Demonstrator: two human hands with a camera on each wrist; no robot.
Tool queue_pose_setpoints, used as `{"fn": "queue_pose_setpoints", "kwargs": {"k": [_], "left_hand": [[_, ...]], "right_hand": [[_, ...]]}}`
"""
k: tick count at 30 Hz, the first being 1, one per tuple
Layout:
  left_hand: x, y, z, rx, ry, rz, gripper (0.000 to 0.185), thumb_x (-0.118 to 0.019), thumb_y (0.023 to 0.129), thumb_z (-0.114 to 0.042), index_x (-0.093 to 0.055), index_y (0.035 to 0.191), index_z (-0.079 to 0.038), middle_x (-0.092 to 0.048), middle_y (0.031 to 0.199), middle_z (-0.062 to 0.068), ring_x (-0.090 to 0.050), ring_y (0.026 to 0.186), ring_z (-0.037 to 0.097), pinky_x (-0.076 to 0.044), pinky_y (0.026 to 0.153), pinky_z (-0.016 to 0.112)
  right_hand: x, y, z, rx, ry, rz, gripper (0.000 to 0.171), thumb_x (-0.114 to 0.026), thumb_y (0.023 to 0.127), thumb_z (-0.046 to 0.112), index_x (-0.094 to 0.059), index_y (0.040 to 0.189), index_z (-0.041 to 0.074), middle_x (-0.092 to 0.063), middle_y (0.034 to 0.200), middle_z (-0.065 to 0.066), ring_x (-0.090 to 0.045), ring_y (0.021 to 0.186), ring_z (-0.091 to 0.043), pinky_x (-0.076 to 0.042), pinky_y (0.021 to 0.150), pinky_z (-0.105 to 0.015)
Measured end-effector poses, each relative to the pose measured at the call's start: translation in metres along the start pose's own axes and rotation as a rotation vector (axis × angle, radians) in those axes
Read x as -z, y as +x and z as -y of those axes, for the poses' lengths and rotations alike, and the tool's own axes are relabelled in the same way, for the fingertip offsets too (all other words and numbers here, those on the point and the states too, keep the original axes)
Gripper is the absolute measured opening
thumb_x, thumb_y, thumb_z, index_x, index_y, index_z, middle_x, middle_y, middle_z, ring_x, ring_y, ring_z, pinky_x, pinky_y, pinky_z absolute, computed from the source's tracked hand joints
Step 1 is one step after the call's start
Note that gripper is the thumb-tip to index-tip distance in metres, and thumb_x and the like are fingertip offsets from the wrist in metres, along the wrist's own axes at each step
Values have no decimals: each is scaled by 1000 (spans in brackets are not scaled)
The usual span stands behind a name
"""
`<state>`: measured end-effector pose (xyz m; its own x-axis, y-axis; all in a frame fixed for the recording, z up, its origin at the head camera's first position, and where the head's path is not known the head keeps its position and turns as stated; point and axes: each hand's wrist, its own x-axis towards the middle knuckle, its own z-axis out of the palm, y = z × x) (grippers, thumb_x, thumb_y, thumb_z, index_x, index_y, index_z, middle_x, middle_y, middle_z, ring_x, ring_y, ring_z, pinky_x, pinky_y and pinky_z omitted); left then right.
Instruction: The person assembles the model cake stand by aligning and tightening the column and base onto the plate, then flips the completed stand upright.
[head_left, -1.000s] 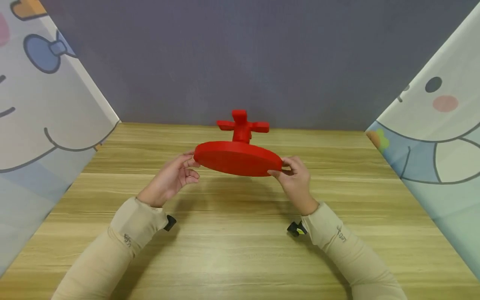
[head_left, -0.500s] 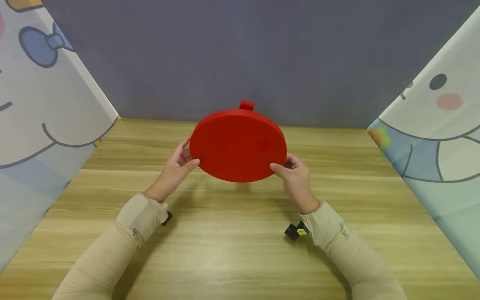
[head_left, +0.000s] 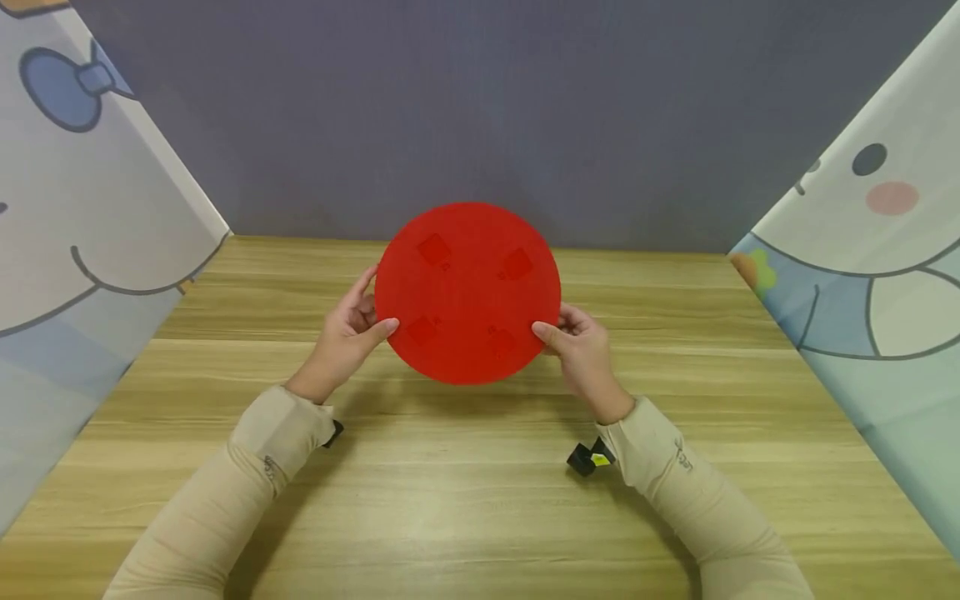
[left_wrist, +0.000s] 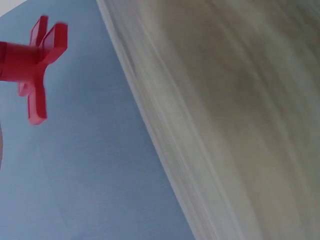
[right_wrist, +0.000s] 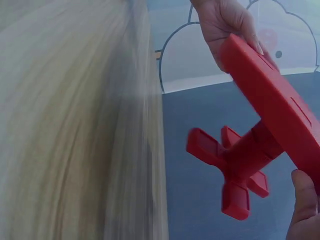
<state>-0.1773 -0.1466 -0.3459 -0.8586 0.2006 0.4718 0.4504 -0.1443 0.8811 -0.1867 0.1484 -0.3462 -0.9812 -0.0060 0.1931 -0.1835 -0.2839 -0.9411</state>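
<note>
Red plastic fills the middle of my head view: a round red disc [head_left: 467,292] held up on edge above the wooden counter [head_left: 480,500], its flat face turned toward me. Four faint square marks show on that face. I see the left hand [head_left: 347,337] at the disc's left rim, thumb laid on the face and fingers curled behind the edge, so its grip pinches the disc. The right hand [head_left: 581,350] mirrors it at the right rim, thumb on the face, fingers behind, also pinching the disc. Both arms wear beige sleeves [head_left: 247,475], and a small black clip sits under each wrist.

From the right wrist camera I see the disc's far side: a short red stem runs out from it and ends in a red cross-shaped piece [right_wrist: 227,170] with four flat arms. The left hand's fingers wrap the rim at the top of that picture, and one right fingertip shows at the bottom right corner. The left wrist camera catches only the cross-shaped piece at its left edge, against the blue-grey back wall [head_left: 480,108], with the counter blurred beside it.

Cartoon-printed panels [head_left: 90,208] stand at the left and right sides of the counter.
</note>
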Motion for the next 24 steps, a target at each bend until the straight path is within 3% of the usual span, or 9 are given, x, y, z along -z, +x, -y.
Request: {"fn": "queue_pose_setpoints", "kwargs": {"k": [3,5,11,24], "left_hand": [[1,0,0,29,-44,6,75,-56,89,14,-14,151,4,-66,101,-6,-65,88,8,-55,73,21],[0,-1,0,53,-69,0,74,-54,89,16,-13,150,5,-65,99,-5,-66,86,8,-56,70,22],[-2,-1,-1,96,-74,-31,73,-51,89,18,-13,150,5,-64,100,-5,-65,86,8,-56,69,22],[-1,3,-6,167,-68,-11,73,-47,89,18,-13,151,2,-60,106,-3,-65,88,9,-57,65,26]], "right_hand": [[0,2,0,-13,-47,18,35,-59,84,-18,-53,118,-20,-64,78,-1,-63,67,-9,-55,59,-22],[0,2,-1,-19,-71,28,40,-59,85,-17,-50,124,-20,-64,79,1,-63,66,-8,-55,59,-21],[2,4,-2,-13,-96,63,50,-59,86,-14,-44,134,-15,-64,85,4,-61,70,-7,-53,58,-18],[8,9,-3,-34,-117,143,64,-58,86,-15,-34,145,-6,-56,94,-1,-63,74,-5,-54,59,-20]]}}
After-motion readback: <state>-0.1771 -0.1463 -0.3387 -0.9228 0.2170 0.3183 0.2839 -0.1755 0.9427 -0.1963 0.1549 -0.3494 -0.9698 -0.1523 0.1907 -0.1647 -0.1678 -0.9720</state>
